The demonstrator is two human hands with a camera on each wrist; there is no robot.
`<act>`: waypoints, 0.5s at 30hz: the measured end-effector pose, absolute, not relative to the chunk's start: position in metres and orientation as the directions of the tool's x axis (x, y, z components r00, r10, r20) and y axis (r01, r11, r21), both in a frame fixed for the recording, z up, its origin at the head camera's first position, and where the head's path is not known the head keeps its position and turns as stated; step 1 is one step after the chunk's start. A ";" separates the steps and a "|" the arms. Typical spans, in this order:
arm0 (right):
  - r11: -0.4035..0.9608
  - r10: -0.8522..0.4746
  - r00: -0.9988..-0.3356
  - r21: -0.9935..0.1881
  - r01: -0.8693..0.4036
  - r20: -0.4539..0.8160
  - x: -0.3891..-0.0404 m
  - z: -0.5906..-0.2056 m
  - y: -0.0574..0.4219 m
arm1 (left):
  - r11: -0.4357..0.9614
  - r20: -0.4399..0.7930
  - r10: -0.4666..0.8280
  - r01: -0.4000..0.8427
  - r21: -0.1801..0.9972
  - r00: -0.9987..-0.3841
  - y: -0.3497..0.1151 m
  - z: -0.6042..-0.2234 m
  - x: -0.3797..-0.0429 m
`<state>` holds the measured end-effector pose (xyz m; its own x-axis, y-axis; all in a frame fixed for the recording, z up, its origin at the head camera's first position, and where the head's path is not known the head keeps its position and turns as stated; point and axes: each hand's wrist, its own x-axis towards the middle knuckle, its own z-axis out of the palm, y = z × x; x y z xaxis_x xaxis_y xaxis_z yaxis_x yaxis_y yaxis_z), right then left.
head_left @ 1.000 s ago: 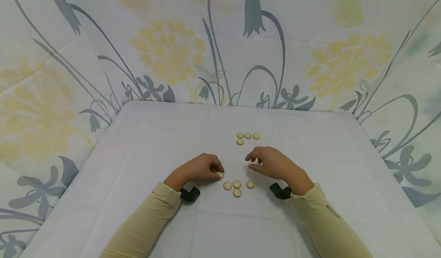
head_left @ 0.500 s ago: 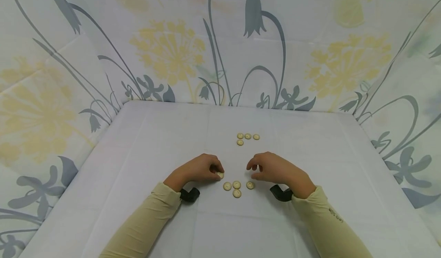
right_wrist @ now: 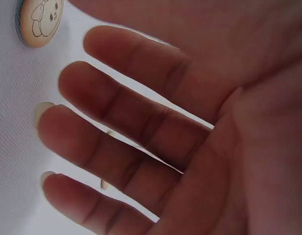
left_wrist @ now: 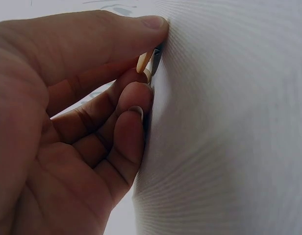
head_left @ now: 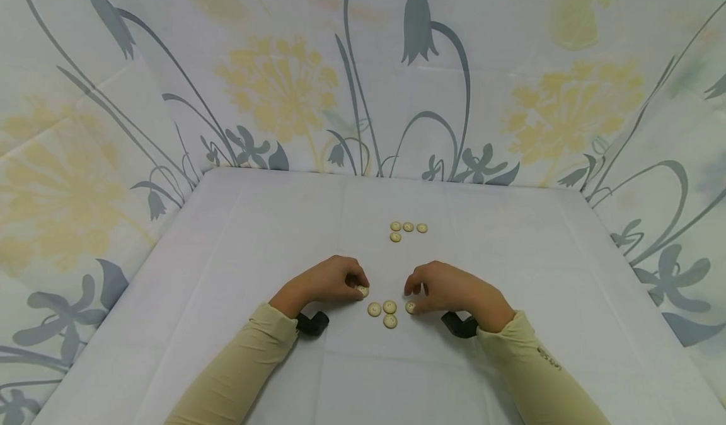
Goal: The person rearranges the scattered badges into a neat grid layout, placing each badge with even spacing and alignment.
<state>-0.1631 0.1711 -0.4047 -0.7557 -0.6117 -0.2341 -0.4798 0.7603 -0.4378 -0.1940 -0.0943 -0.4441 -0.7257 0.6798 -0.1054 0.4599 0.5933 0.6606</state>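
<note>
Small round wooden buttons lie on the white cloth. My left hand (head_left: pixel 328 279) pinches one button (head_left: pixel 363 291) between thumb and fingertips, low against the cloth. In the left wrist view, the thin wooden edge of that button (left_wrist: pixel 143 62) shows between thumb and fingers. My right hand (head_left: pixel 454 291) hovers over another button (head_left: pixel 410 308), its thumb overlapping the button's right edge in the head view. Whether the thumb touches it I cannot tell. The right wrist view shows this button (right_wrist: pixel 41 22) with a line-drawn animal, beside spread, loosely bent fingers (right_wrist: pixel 87 132).
Between the hands sit three more buttons (head_left: pixel 389 307) close together. Farther back is another group of several buttons (head_left: pixel 408 227), a row of three with one below its left end. Flower-patterned cloth (head_left: pixel 283 91) rises behind the white table cover (head_left: pixel 272 223) and at both sides.
My right hand has come down and nearer to me, its thumb now over the lone button at right. The left hand keeps its pinch on its button in the same place.
</note>
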 end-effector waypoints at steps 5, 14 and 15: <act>0.762 -0.613 -0.748 -0.438 -0.477 -0.253 -0.162 -0.407 0.170 | 0.593 -0.105 0.684 0.466 0.657 -0.722 -0.094 -0.443 -0.194; 0.766 -0.611 -0.745 -0.437 -0.472 -0.266 -0.161 -0.413 0.167 | 0.594 -0.105 0.685 0.470 0.652 -0.721 -0.094 -0.444 -0.194; 0.767 -0.611 -0.746 -0.435 -0.472 -0.267 -0.161 -0.413 0.167 | 0.593 -0.104 0.685 0.470 0.653 -0.721 -0.094 -0.444 -0.194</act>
<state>-0.1608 0.1672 -0.4133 -0.7455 -0.6107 -0.2668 -0.4721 0.7665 -0.4355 -0.1942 -0.0940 -0.4438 -0.7207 0.6854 -0.1037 0.4704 0.5934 0.6532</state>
